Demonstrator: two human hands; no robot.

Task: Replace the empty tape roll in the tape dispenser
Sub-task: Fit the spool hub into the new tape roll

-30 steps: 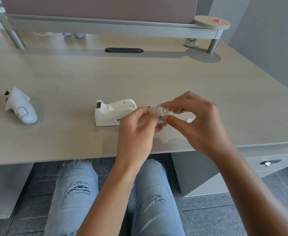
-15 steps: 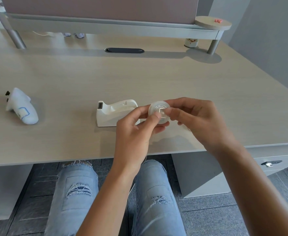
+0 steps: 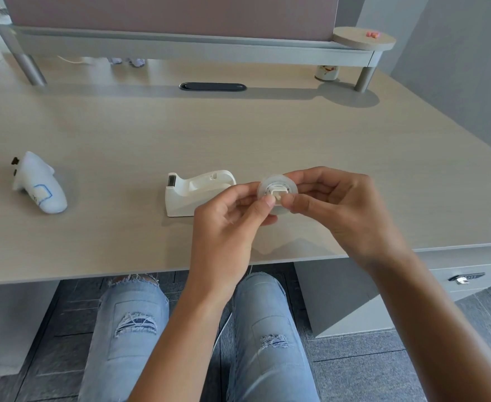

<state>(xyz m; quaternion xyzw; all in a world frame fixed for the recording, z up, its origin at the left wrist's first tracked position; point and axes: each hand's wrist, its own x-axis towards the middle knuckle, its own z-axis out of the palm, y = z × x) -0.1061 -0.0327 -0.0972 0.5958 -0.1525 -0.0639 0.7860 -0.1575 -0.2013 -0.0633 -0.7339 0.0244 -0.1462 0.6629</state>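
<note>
Clear tape roll pinched between fingers of both hands, above desk.

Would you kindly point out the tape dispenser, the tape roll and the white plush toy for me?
tape dispenser (image 3: 186, 195): head view, on its white side wall.
tape roll (image 3: 269, 181): head view, on its clear upper rim, between both hands.
white plush toy (image 3: 40, 182): head view, on its body.
</note>
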